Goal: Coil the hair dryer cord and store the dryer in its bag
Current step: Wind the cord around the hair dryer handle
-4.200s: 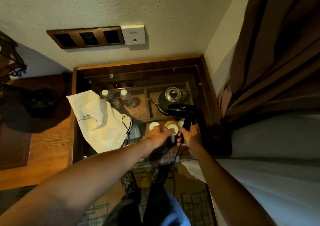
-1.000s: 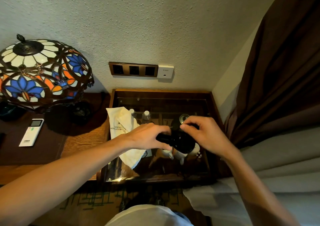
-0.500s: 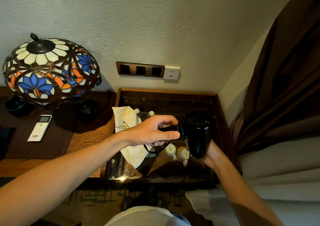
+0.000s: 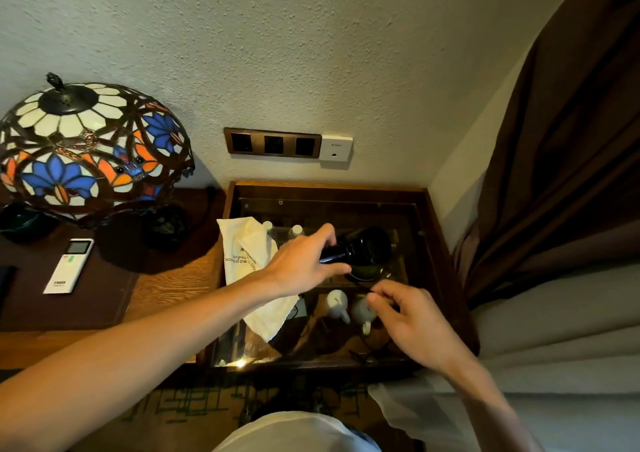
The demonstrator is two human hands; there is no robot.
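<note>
The black hair dryer is held level above the glass-topped cabinet, its handle gripped in my left hand. Its black cord loops down from the handle. My right hand pinches that cord between thumb and fingers, just below and right of the dryer. The white cloth bag with printed text lies flat on the cabinet's left side, partly under my left forearm. The far end of the cord is hidden.
Under the glass stand two bottles and white cups. A stained-glass lamp and a remote sit on the wooden desk at left. Wall sockets are behind; a brown curtain and bed at right.
My right hand has let go of the dryer's head and now pinches the cord below it. My left hand has turned the dryer, whose body now points away to the right.
</note>
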